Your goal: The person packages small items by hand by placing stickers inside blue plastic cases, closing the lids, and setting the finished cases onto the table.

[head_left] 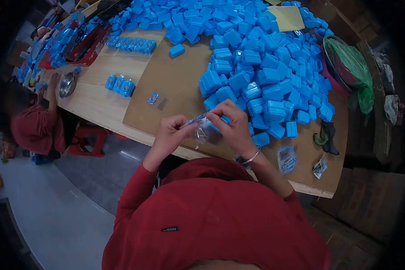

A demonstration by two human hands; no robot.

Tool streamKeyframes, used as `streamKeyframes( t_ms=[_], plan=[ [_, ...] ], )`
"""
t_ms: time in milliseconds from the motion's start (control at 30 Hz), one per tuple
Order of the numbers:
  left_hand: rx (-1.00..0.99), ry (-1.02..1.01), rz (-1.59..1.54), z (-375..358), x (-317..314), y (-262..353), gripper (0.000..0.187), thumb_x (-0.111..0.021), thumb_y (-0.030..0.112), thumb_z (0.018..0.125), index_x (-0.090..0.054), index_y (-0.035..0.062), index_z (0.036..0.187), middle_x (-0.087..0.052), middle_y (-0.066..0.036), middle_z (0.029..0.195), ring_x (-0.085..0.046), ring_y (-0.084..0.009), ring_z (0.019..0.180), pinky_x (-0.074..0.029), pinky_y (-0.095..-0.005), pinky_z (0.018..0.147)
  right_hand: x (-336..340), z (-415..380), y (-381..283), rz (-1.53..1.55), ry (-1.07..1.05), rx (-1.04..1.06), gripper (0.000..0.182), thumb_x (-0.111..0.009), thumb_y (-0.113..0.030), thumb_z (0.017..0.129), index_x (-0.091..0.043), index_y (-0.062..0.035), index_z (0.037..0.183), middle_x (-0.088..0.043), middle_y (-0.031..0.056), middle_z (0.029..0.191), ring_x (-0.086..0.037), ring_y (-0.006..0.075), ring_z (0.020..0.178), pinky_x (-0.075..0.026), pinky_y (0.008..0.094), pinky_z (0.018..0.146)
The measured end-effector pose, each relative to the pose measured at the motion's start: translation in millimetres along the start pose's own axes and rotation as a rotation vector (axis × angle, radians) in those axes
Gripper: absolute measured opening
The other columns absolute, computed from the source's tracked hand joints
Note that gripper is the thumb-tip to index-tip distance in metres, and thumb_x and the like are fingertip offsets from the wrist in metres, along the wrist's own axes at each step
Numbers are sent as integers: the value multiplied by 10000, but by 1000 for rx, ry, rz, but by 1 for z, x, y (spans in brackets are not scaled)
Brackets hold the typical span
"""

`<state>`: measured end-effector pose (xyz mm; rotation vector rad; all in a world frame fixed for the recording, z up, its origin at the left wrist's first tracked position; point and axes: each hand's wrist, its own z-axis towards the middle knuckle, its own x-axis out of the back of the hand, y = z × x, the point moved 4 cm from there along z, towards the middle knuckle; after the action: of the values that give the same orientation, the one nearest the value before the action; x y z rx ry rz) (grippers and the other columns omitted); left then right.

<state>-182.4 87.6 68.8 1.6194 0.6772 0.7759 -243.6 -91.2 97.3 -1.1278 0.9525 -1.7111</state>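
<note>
My left hand (pixel 172 133) and my right hand (pixel 231 123) meet over the table's near edge, fingers pinched on a clear plastic bag (pixel 202 132). Something blue shows at the top of the bag between the fingers; its shape is partly hidden. Just beyond my right hand lies a big heap of blue plastic boxes (pixel 270 76). A small printed packet (pixel 153 98) in clear plastic rests on the brown board (pixel 180 76), beyond my left hand. To the right of my right wrist sits a clear bag with small blue and silver pieces (pixel 287 159).
Wrapped blue packs stand in rows (pixel 120 85) on the wooden table (pixel 92 99) at left. Near a metal bowl (pixel 67 84), a person in red (pixel 38 123) sits. A basin with green plastic (pixel 351 63) stands right; a foil packet (pixel 320 168) lies near the right edge.
</note>
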Motion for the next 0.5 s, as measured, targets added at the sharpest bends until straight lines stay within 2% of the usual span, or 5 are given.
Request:
streamKeyframes(
  t_ms=[200,267,300,400,500],
  plan=[
    [-20,-422,-2,17,-21,19,165,-696,119,811,-634,8,915,-613,7,766,-543,-36,690,-422,-183,587,13,-32,25,699,-23,-445,136,-599,-148,899,-641,-29,851,-612,-7,776,-532,49,701,-427,211,613],
    [38,-351,-173,46,-19,32,342,-709,110,771,-588,30,1080,-597,-39,1013,-565,-106,909,-456,-242,786,27,-33,30,552,93,-410,126,-597,-149,902,-635,-32,878,-616,-11,767,-534,48,688,-427,199,613],
    [-332,-121,201,67,-19,39,440,-704,112,754,-540,58,1158,-553,-48,1136,-534,-155,1028,-440,-295,873,37,-32,30,386,158,-346,123,-597,-151,903,-629,-32,902,-618,-13,762,-534,47,678,-427,193,611],
    [-645,-22,576,127,-22,1,436,-675,92,747,-528,64,1157,-545,-45,1148,-520,-194,1074,-433,-317,895,49,-31,33,469,227,-350,145,-589,-150,908,-617,-10,933,-644,23,805,-576,67,709,-463,216,635],
    [-545,106,326,141,-17,-7,416,-658,132,679,-557,52,1075,-570,-133,1043,-564,-247,941,-451,-349,831,58,-29,33,479,261,-327,150,-564,-148,922,-591,-1,918,-663,71,854,-612,102,751,-496,243,685]
  ],
)
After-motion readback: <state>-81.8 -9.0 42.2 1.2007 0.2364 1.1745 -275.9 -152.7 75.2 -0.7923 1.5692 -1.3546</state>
